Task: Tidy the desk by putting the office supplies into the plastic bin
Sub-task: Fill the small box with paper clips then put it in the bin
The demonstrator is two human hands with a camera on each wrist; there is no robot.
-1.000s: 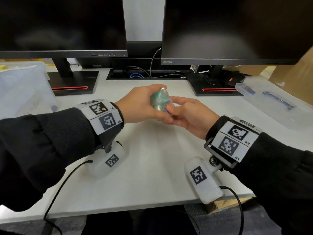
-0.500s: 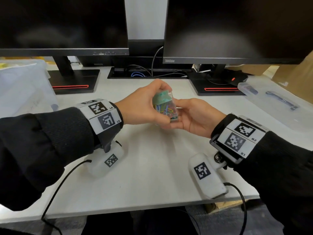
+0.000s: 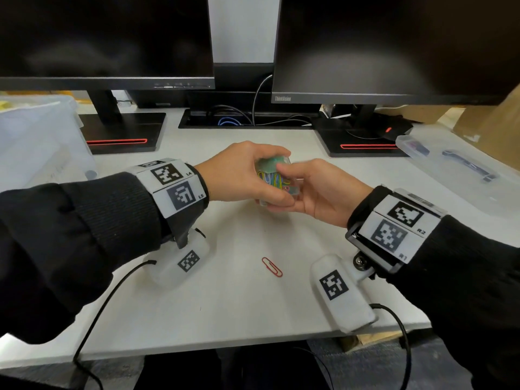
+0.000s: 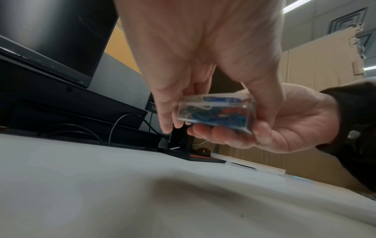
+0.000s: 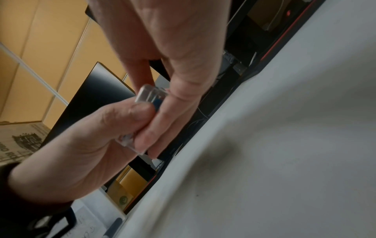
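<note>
Paperclip (image 3: 271,266), red, now lies at desk's (image 3: 225,305) six o'clock, seemingly spilled; both hands, left hand (image 3: 239,173) and right hand (image 3: 318,192), grip the paperclip box (image 3: 274,177).

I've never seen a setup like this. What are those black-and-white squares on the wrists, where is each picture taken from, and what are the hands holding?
No robot here: a person wears a head camera and one camera strapped under each wrist; the patterned squares are markers on those wrist bands. The wide picture looks down from the head; the other two look along each hand. The left hand and the right hand both hold a small clear box of coloured paper clips above the white desk. One red paper clip lies loose on the desk. A clear plastic bin stands at the left, a flat clear lid at the right, two dark monitors behind.
</note>
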